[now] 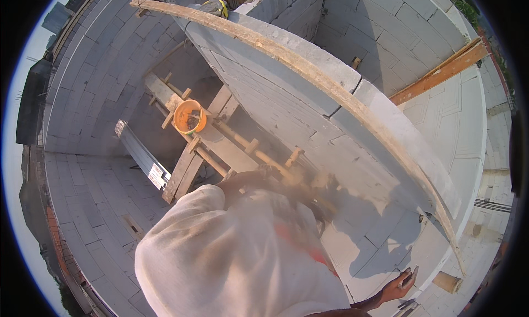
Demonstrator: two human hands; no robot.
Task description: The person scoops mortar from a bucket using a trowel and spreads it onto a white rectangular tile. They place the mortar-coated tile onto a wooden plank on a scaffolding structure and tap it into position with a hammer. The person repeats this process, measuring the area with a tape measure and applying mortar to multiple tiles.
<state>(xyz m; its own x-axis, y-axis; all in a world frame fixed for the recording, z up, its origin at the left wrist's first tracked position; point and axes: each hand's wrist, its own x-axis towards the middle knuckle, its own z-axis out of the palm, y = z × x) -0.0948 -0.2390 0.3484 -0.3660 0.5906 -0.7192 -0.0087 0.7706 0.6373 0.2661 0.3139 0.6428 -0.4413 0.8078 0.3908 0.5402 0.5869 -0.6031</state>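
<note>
A white shirt with a red patch (242,256) fills the lower middle. My left arm (242,180) bends across in front of it into a cloud of dust. The left hand cannot be made out there, nor anything in it. My right hand (398,286) is out at the lower right, beside the pale block wall, its fingers loosely bent and apart; I make out no tool in it. Beyond the left arm, an orange bucket (189,117) with some dark contents rests on a plank scaffold (231,152) with round wooden rails.
A long wooden batten (286,53) runs along the top of the near block wall (308,121). Further right an orange-brown beam (441,72) leans between walls. Left of the scaffold lies a long metal profile (142,154). A cut round timber (447,282) juts out at lower right.
</note>
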